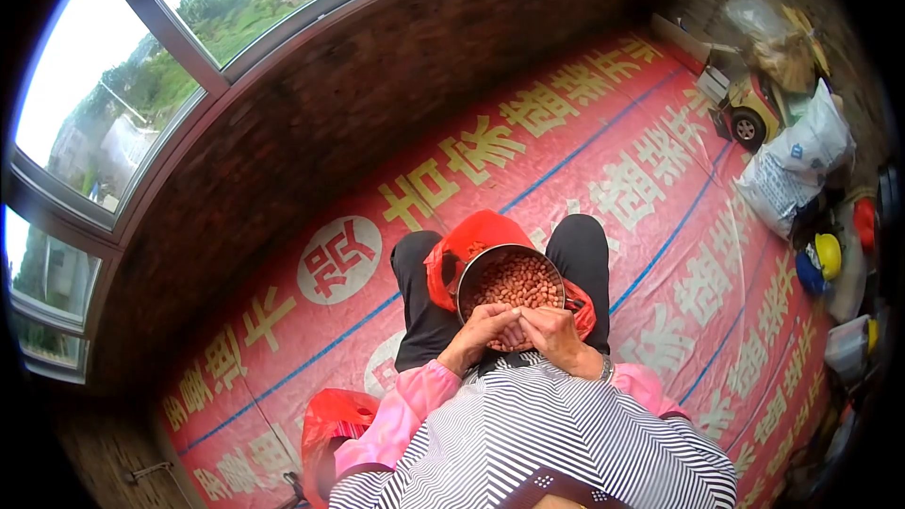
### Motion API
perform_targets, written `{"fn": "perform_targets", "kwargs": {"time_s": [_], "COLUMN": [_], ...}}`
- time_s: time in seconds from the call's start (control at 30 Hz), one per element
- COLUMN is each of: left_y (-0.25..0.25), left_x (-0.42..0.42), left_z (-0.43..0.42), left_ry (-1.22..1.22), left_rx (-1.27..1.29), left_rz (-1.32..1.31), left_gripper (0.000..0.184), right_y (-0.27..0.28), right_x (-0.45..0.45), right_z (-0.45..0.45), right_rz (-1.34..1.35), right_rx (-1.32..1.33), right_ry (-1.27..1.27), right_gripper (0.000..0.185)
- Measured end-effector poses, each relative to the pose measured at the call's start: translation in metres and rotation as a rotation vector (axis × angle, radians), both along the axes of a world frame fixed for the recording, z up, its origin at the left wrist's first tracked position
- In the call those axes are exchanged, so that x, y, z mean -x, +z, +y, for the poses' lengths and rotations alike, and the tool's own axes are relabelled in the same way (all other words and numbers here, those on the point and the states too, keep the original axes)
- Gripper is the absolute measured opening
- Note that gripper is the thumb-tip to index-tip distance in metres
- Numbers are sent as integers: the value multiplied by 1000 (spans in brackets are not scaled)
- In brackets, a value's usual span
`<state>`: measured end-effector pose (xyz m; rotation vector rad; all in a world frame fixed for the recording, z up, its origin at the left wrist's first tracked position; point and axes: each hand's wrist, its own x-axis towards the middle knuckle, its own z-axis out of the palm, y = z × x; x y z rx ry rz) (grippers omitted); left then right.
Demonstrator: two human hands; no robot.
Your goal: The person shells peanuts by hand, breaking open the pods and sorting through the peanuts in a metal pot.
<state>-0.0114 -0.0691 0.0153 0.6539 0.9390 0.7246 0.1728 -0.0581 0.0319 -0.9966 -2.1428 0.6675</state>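
Note:
A round metal pot [466, 287] rests in my lap, filled with reddish-brown shelled peanuts [520, 281]. Over its near rim, my left hand [485, 332] and my right hand [556, 335] meet with fingertips pinched together. Whatever is between the fingers is too small to make out. A red plastic bag [481, 229] lies across my legs, around and under the pot. On my right wrist is a watch [606, 368].
A red printed sheet [358, 320] covers the floor. Beside me on the left stands another red bag [337, 415]. Along the right wall are a toy car [749, 123], white sacks [792, 165] and a yellow helmet [827, 255]. Windows [217, 85] line the left wall.

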Motion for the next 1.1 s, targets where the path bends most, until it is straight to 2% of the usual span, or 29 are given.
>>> {"fn": "perform_targets", "kwargs": {"time_s": [0.2, 0.27, 0.37, 0.47, 0.67, 0.87, 1.07, 1.1], "left_y": [-9, -7, -6, -2, -9, -7, -3, -3], "left_x": [3, 2, 1, 1, 4, -1, -7, -8], "left_z": [4, 3, 2, 2, 2, -2, -3, -3], "left_ry": [-15, 13, 38, 64, 106, 186, 186, 165], "left_rx": [176, 165, 153, 128, 44, -139, -398, -458], "left_rz": [-195, -210, -237, -249, -200, -36, 146, 199], "left_gripper": [26, 24, 20, 16, 14, 13, 15, 17], "right_y": [6, 1, 19, 14, 26, 1, 7, 1], "right_x": [1, 1, 2, 1, 0, -2, 0, 0], "right_z": [0, -1, -4, -6, -9, -6, -5, -3], "right_rz": [58, 83, 65, 138, 142, 91, 343, 458], "right_rx": [31, 53, 176, 214, 308, 216, 673, 760], "right_ry": [0, -15, -60, -77, -87, -118, -132, -120], "right_gripper": [5, 7, 15, 25, 26, 21, 20, 22]}}
